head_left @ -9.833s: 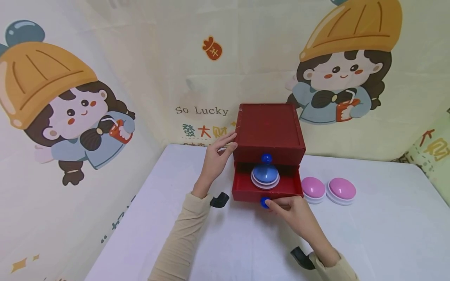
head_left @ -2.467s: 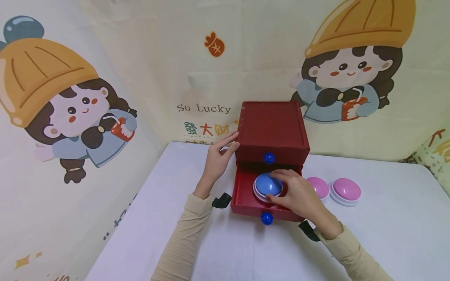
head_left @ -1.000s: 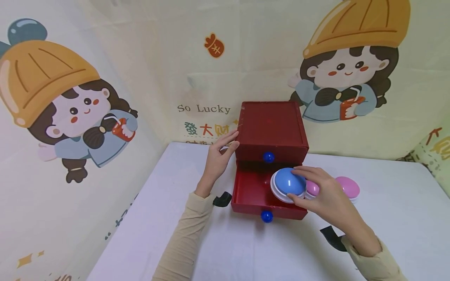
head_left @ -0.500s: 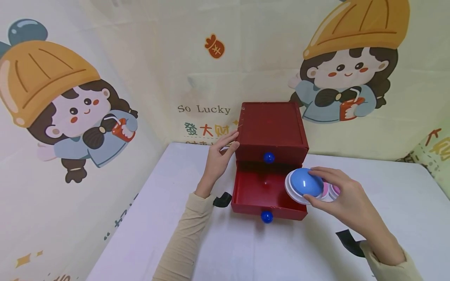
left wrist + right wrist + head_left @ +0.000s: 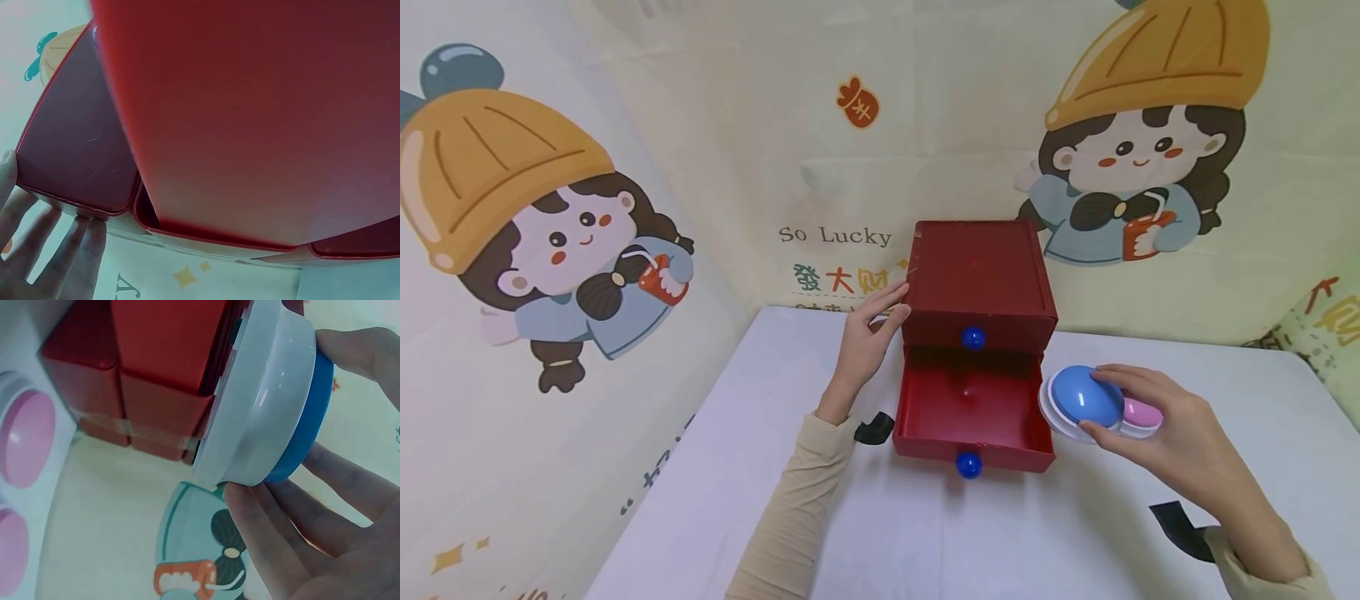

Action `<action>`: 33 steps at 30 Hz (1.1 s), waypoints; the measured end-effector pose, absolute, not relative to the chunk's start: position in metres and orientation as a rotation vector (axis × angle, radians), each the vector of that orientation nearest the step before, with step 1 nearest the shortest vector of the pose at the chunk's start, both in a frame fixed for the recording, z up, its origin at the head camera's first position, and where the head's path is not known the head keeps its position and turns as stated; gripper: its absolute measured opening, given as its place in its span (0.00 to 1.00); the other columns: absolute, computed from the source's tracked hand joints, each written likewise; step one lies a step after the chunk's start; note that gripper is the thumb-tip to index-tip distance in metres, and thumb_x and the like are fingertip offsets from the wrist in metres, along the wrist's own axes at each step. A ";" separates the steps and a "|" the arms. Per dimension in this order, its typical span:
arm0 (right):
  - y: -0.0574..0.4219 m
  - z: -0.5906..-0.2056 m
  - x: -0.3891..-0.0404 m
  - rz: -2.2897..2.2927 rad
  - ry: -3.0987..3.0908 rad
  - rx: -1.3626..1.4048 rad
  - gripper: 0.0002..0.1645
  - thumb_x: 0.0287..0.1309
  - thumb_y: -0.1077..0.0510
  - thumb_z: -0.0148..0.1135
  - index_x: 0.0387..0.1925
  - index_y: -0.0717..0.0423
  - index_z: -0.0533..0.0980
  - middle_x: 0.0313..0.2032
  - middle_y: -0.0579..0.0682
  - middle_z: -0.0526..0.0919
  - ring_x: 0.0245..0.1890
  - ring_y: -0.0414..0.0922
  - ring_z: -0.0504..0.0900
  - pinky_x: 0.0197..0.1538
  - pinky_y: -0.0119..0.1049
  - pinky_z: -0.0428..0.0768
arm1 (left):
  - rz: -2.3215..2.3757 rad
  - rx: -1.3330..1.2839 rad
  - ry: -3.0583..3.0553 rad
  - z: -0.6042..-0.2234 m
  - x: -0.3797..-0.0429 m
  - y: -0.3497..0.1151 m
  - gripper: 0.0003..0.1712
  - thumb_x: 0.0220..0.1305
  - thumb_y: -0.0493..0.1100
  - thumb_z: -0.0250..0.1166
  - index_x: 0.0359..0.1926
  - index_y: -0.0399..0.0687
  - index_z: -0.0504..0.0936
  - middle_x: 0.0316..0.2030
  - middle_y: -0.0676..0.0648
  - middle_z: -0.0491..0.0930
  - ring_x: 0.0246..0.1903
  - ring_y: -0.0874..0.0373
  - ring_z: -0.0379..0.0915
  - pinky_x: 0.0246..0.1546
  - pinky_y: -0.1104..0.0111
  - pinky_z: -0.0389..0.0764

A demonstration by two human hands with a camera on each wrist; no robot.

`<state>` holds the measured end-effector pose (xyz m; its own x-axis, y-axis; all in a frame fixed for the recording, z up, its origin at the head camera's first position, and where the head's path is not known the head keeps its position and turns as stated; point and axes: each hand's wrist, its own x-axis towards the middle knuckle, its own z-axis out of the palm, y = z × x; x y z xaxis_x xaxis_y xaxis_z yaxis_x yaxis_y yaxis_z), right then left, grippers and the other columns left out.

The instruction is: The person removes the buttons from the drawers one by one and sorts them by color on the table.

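Observation:
My right hand (image 5: pixel 1183 425) holds a blue dome push button (image 5: pixel 1086 397) with a white base, thumb on one side and fingers on the other. It hangs just right of the red two-drawer box (image 5: pixel 981 271), overlapping a pink push button (image 5: pixel 1142 413) in the head view. The box's lower drawer (image 5: pixel 970 417) is pulled out and bare inside; its upper one is closed. My left hand (image 5: pixel 865 342) rests with extended fingers against the box's left side. In the left wrist view those fingers (image 5: pixel 69 250) lie along the box edge.
In the right wrist view two pink buttons, the nearer one (image 5: pixel 28 439) and another (image 5: pixel 12 550), sit on the white table (image 5: pixel 865 517). Blue knobs, such as the lower one (image 5: pixel 968 465), stick out from the drawers. A printed cloth (image 5: pixel 805 150) hangs behind.
Earlier my right hand pulled the lower drawer out by its knob, then gripped the blue button inside. The button has since moved up and right, out past the drawer. My left hand stays put.

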<state>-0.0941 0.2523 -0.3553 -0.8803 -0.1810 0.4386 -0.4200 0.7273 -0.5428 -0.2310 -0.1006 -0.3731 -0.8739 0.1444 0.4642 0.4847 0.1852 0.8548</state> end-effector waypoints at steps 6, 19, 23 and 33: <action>0.263 -0.361 -0.092 0.919 -2.627 0.422 0.38 0.37 0.52 0.85 0.54 0.53 0.80 0.55 0.59 0.80 0.50 0.60 0.77 0.42 0.06 0.63 | -1.744 -0.604 -2.186 -0.373 -0.230 -0.101 0.24 0.70 0.46 0.63 0.65 0.50 0.77 0.66 0.51 0.73 0.64 0.62 0.70 0.53 0.66 0.82; 0.282 -0.383 -0.096 0.947 -2.761 0.377 0.38 0.42 0.52 0.82 0.56 0.56 0.77 0.56 0.65 0.78 0.50 0.67 0.78 0.35 0.21 0.79 | -1.740 -0.592 -2.193 -0.372 -0.230 -0.100 0.24 0.70 0.42 0.63 0.65 0.49 0.77 0.67 0.50 0.73 0.65 0.58 0.70 0.53 0.66 0.82; 0.286 -0.391 -0.098 0.979 -2.766 0.387 0.38 0.41 0.53 0.82 0.56 0.56 0.78 0.57 0.64 0.78 0.50 0.66 0.78 0.38 0.16 0.75 | -1.745 -0.578 -2.212 -0.365 -0.224 -0.099 0.24 0.70 0.39 0.62 0.65 0.44 0.76 0.67 0.46 0.72 0.66 0.53 0.69 0.54 0.63 0.81; 0.292 -0.406 -0.097 0.965 -2.850 0.399 0.36 0.41 0.48 0.82 0.53 0.56 0.79 0.53 0.66 0.80 0.46 0.66 0.82 0.38 0.53 0.86 | -1.747 -0.587 -2.225 -0.342 -0.205 -0.095 0.23 0.70 0.37 0.61 0.64 0.35 0.75 0.67 0.39 0.71 0.66 0.49 0.68 0.55 0.57 0.81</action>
<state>-0.0969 0.2916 -0.4063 -0.9599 -0.2127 0.1828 -0.2800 0.7640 -0.5813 -0.2052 -0.0954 -0.3416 -0.8870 0.1565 0.4344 0.4591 0.1991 0.8658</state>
